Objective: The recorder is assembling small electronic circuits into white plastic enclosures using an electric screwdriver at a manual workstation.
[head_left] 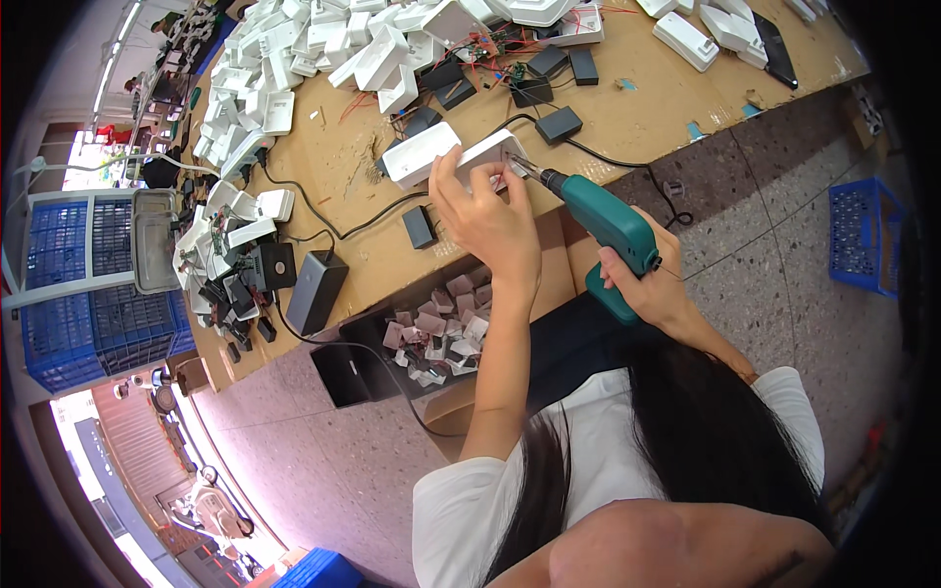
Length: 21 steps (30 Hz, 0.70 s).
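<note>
My right hand [655,279] is closed around the grip of a green pistol-grip tool [610,218], which looks like a soldering gun. Its slim metal tip points left into an open white plastic case [477,148] on the table edge. My left hand [487,220] has its fingers bent at that case, thumb and forefinger close to the tip. Whether a small part is also between them cannot be made out. Against the left fingers lies another open white case half [420,154]. A black box [420,227] sits left of my left wrist.
White case parts [323,49] heap across the cardboard-covered table [343,201]. Black boxes and red wires lie near the heap; black cables [368,218] run over the table. Below its edge, a black bin [365,377] holds small pinkish-white pieces. A blue crate [863,235] stands on the floor at right.
</note>
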### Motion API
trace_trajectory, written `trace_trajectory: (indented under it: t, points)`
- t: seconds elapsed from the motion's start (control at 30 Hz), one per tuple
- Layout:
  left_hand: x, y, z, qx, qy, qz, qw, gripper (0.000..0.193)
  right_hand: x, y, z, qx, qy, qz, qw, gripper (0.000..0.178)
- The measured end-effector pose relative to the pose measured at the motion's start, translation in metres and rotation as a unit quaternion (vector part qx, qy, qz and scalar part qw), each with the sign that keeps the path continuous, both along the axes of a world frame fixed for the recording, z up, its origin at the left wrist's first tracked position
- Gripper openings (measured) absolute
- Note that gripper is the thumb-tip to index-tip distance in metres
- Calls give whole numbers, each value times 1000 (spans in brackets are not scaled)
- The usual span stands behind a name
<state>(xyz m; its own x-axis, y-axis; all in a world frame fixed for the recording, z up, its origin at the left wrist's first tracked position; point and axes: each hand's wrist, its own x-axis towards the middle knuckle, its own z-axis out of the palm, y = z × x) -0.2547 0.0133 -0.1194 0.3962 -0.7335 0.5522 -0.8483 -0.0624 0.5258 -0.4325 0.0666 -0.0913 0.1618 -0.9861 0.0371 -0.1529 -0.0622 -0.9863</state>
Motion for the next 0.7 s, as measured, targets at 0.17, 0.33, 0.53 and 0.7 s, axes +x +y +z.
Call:
trace_trajectory:
  t: [0.17, 0.33, 0.53, 0.7]
  points:
    - [6, 2, -3, -6, -13, 16, 1000, 10, 11, 2, -2, 9, -1, -7, 1000, 23]
    - [18, 4, -1, 0, -7, 16, 1000, 10, 24, 5, -1, -4, 6, -9, 1000, 22]
    - [34, 10, 1, 9, -5, 18, 1000, 10, 40, 10, 4, -12, 16, -6, 1000, 21]
    - [46, 14, 1, 5, -6, 16, 1000, 9, 50, 16, 8, -10, 34, -2, 999, 22]
